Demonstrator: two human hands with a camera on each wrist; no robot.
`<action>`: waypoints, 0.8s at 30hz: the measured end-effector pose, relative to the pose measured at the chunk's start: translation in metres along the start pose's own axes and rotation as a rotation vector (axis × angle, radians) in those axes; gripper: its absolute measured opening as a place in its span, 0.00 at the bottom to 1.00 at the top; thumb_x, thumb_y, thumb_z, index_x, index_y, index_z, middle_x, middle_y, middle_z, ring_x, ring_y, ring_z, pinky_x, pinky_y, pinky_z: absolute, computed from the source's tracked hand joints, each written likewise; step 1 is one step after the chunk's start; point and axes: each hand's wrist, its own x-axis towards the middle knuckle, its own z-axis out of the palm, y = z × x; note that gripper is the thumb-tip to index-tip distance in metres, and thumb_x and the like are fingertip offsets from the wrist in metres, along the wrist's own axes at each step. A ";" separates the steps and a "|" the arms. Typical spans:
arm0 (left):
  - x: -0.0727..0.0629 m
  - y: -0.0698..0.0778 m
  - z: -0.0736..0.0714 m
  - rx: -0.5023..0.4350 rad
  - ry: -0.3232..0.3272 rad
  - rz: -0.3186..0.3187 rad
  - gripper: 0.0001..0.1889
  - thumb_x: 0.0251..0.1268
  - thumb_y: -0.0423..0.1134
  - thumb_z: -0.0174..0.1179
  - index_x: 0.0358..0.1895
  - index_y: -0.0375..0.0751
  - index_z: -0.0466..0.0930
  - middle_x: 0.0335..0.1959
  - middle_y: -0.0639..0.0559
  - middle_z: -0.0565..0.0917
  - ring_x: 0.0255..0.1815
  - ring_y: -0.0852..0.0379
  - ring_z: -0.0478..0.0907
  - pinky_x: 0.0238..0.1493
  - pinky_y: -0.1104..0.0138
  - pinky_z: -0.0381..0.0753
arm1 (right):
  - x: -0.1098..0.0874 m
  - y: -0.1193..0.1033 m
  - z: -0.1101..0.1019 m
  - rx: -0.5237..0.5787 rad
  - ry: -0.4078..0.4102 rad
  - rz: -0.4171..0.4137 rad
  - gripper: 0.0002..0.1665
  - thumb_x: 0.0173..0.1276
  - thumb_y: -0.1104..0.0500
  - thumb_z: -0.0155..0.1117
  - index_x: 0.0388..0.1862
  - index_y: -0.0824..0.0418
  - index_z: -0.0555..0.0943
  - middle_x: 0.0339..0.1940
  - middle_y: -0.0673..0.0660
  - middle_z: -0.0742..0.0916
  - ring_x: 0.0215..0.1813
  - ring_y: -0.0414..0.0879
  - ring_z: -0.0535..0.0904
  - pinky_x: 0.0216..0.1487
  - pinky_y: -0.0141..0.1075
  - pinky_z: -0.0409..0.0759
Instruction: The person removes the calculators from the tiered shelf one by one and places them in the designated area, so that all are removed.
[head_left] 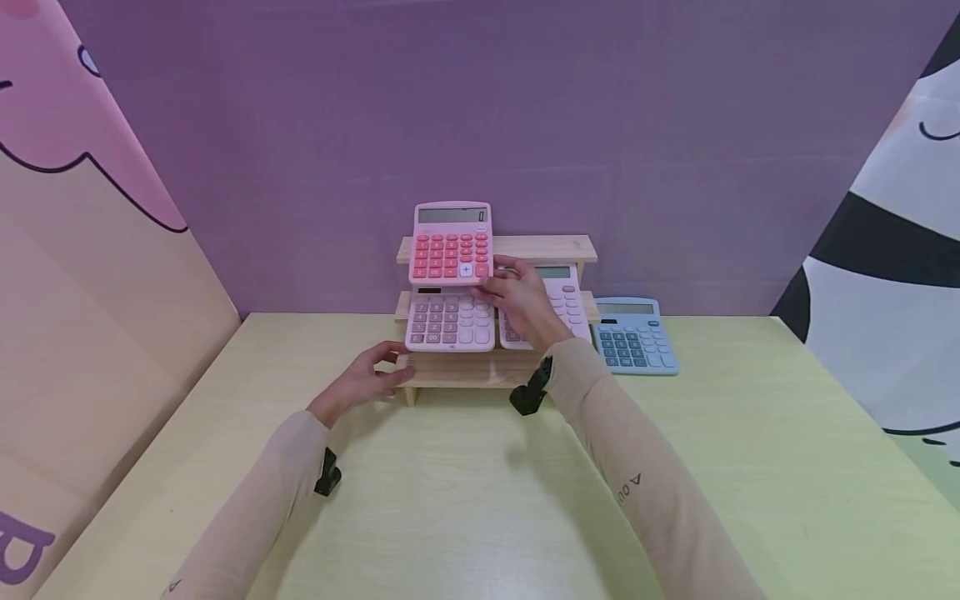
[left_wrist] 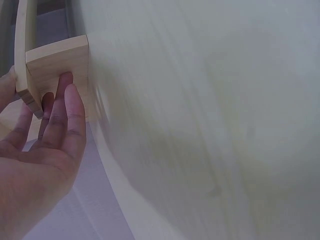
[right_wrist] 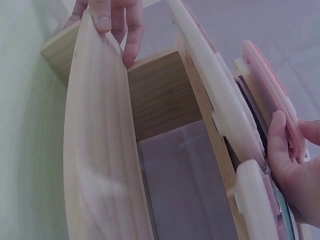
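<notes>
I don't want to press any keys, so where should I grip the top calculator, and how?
Probably the right edge, coming from the right: the top calculator is a thin slab, keys facing forward, with no calculator beside that edge. Pinch it front and back; the right hand is at its lower right corner.

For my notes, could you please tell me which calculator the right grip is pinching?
The pink calculator, highest of the four and the only one with red keys; the right grip pinches its lower corner.

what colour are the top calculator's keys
Mostly coral pink keys, clearest in the head view.
</notes>
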 end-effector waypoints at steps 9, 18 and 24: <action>0.003 -0.003 0.000 0.002 0.002 0.002 0.25 0.64 0.38 0.56 0.63 0.38 0.62 0.59 0.35 0.62 0.42 0.48 0.75 0.47 0.55 0.79 | -0.001 -0.001 0.000 0.066 -0.007 -0.009 0.32 0.62 0.75 0.54 0.64 0.61 0.62 0.50 0.61 0.76 0.42 0.47 0.79 0.52 0.37 0.78; 0.005 -0.005 -0.001 0.006 0.004 -0.004 0.26 0.64 0.39 0.56 0.63 0.39 0.61 0.60 0.35 0.62 0.43 0.48 0.75 0.48 0.54 0.79 | -0.001 -0.001 0.000 0.095 -0.004 -0.021 0.31 0.62 0.75 0.54 0.64 0.61 0.63 0.51 0.62 0.76 0.44 0.48 0.79 0.52 0.36 0.78; 0.019 -0.026 -0.003 0.018 0.022 0.009 0.27 0.62 0.43 0.58 0.63 0.43 0.62 0.60 0.37 0.63 0.41 0.51 0.76 0.44 0.59 0.81 | -0.001 0.000 0.002 0.095 0.019 -0.016 0.31 0.62 0.75 0.54 0.63 0.60 0.64 0.52 0.62 0.76 0.46 0.48 0.78 0.52 0.36 0.79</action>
